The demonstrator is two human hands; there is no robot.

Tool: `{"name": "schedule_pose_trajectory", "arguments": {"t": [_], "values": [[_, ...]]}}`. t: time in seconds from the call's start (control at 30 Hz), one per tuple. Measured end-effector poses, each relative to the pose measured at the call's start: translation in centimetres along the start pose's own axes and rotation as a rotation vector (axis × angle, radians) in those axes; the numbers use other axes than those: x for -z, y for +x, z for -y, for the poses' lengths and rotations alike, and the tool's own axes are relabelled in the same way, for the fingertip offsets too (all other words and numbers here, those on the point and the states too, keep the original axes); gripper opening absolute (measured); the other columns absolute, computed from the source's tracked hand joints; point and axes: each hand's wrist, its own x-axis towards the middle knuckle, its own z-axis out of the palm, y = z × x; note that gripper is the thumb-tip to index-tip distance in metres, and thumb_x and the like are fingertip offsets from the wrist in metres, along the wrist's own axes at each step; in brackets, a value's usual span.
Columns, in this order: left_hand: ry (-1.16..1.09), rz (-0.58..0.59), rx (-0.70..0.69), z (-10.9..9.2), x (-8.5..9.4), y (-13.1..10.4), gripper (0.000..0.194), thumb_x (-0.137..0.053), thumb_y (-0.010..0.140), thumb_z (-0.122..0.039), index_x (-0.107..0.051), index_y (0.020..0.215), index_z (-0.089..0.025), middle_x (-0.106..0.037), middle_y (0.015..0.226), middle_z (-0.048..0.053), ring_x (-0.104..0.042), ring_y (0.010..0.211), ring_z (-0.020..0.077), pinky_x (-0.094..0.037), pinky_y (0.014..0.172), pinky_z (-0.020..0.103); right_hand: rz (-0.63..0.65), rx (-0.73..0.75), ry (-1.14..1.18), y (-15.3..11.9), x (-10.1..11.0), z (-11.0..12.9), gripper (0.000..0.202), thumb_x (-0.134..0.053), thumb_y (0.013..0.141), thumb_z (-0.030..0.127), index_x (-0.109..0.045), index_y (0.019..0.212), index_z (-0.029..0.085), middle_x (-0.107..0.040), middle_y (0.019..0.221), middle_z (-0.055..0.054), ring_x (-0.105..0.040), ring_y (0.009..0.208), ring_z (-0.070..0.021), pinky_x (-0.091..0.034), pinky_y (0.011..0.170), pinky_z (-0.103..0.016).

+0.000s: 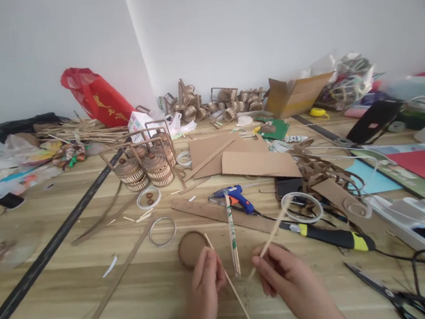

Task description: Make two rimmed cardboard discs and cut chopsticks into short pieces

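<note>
My left hand (207,275) is closed round a thin wooden stick (232,289), which slants down to the right. Pinched in my right hand (283,268) is another pale wooden stick (274,232), tilted up to the right. Between the two hands lie sticks in a printed clear wrapper (232,238). A round cardboard disc (192,250) with a notched rim is just beyond my left hand. Part of another round piece (281,247) shows behind my right hand, mostly covered. Farther off rests a blue glue gun (238,197).
Lidded round containers (157,170) with tall handles stand at the left. A corded black-and-yellow tool (334,237) and scissors (394,295) lie at the right, near a power strip (411,230). Cardboard sheets (258,162), a tape roll (307,206) and brown strips (318,169) lie beyond.
</note>
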Motion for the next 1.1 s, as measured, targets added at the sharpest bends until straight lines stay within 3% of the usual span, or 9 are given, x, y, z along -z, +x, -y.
{"name": "schedule_pose_trajectory", "arguments": {"t": [0.17, 0.3, 0.47, 0.6, 0.7, 0.8, 0.87, 0.97, 1.1], "values": [[0.218, 0.370, -0.055, -2.2, 0.1, -1.5, 0.040, -0.045, 0.088, -0.057, -0.055, 0.074, -0.020, -0.057, 0.058, -0.001, -0.051, 0.057, 0.0150, -0.036, 0.055, 0.024, 0.165, -0.050, 0.221, -0.1, -0.1, 1.1, 0.052, -0.054, 0.079, 0.071, -0.057, 0.070, 0.019, -0.040, 0.043, 0.009, -0.033, 0.040, -0.0085, -0.025, 0.042, -0.022], [0.349, 0.399, -0.117, -3.1, 0.5, -1.9, 0.042, -0.047, 0.091, -0.052, -0.068, 0.082, -0.017, -0.067, 0.072, 0.004, -0.059, 0.067, 0.0178, -0.039, 0.061, 0.025, 0.182, -0.084, 0.233, 0.1, 0.3, 0.8, 0.051, -0.054, 0.081, 0.068, -0.057, 0.069, 0.019, -0.040, 0.042, 0.009, -0.030, 0.038, -0.0072, -0.023, 0.041, -0.021], [0.228, 0.562, -0.062, -2.8, 0.3, -1.8, 0.043, -0.046, 0.094, -0.049, -0.074, 0.092, -0.016, -0.076, 0.083, 0.007, -0.063, 0.074, 0.0201, -0.041, 0.066, 0.026, 0.170, -0.048, 0.226, 0.1, -0.6, 0.6, 0.043, -0.060, 0.080, 0.060, -0.060, 0.067, 0.019, -0.055, 0.057, 0.002, -0.048, 0.051, -0.0114, -0.038, 0.048, -0.022], [0.260, 0.564, -0.055, -2.7, 0.4, -1.8, 0.042, -0.047, 0.093, -0.047, -0.072, 0.084, -0.014, -0.076, 0.082, 0.008, -0.059, 0.066, 0.0179, -0.037, 0.062, 0.026, 0.170, -0.043, 0.222, 0.3, -1.0, 0.2, 0.037, -0.059, 0.082, 0.054, -0.065, 0.071, 0.019, -0.056, 0.058, 0.002, -0.052, 0.052, -0.0134, -0.042, 0.049, -0.024], [0.167, 0.501, -0.015, -2.8, 0.4, -1.6, 0.040, -0.052, 0.090, -0.051, -0.067, 0.079, -0.015, -0.072, 0.071, 0.005, -0.055, 0.060, 0.0157, -0.036, 0.060, 0.025, 0.097, 0.010, 0.148, 0.2, -1.1, -0.3, 0.035, -0.063, 0.081, 0.048, -0.070, 0.099, 0.018, -0.061, 0.065, 0.001, -0.056, 0.055, -0.0148, -0.047, 0.051, -0.025], [-0.018, 0.396, 0.032, -2.9, 0.3, -1.2, 0.042, -0.059, 0.083, -0.057, -0.063, 0.078, -0.015, -0.067, 0.067, 0.003, -0.057, 0.065, 0.0162, -0.039, 0.064, 0.026, 0.080, 0.153, -0.031, -0.3, -1.3, -0.8, 0.059, -0.078, 0.070, 0.040, -0.062, 0.125, 0.024, -0.068, 0.091, -0.005, -0.062, 0.070, -0.0181, -0.054, 0.065, -0.030], [-0.118, 0.373, 0.076, -2.9, 0.2, -1.1, 0.044, -0.063, 0.079, -0.059, -0.063, 0.081, -0.015, -0.065, 0.066, 0.003, -0.058, 0.066, 0.0167, -0.040, 0.065, 0.026, 0.113, 0.247, -0.151, -0.7, -1.5, -1.1, 0.071, -0.080, 0.068, 0.033, -0.056, 0.133, 0.027, -0.067, 0.111, -0.008, -0.065, 0.093, -0.0238, -0.055, 0.082, -0.036], [-0.176, 0.384, 0.123, -2.7, 0.0, -1.1, 0.049, -0.064, 0.077, -0.061, -0.064, 0.087, -0.014, -0.065, 0.067, 0.004, -0.060, 0.067, 0.0179, -0.040, 0.062, 0.026, 0.088, 0.374, -0.301, -1.0, -1.8, -1.7, 0.063, -0.070, 0.078, 0.026, -0.050, 0.137, 0.024, -0.064, 0.119, -0.011, -0.062, 0.109, -0.0268, -0.054, 0.089, -0.039], [-0.164, 0.399, 0.095, -2.3, -0.2, -1.4, 0.049, -0.063, 0.079, -0.061, -0.065, 0.086, -0.013, -0.065, 0.066, 0.004, -0.063, 0.069, 0.0190, -0.043, 0.063, 0.026, -0.018, 0.578, -0.464, -0.8, -1.7, -2.3, 0.053, -0.065, 0.084, 0.025, -0.048, 0.134, 0.023, -0.066, 0.108, -0.011, -0.066, 0.097, -0.0246, -0.056, 0.080, -0.036]]}}
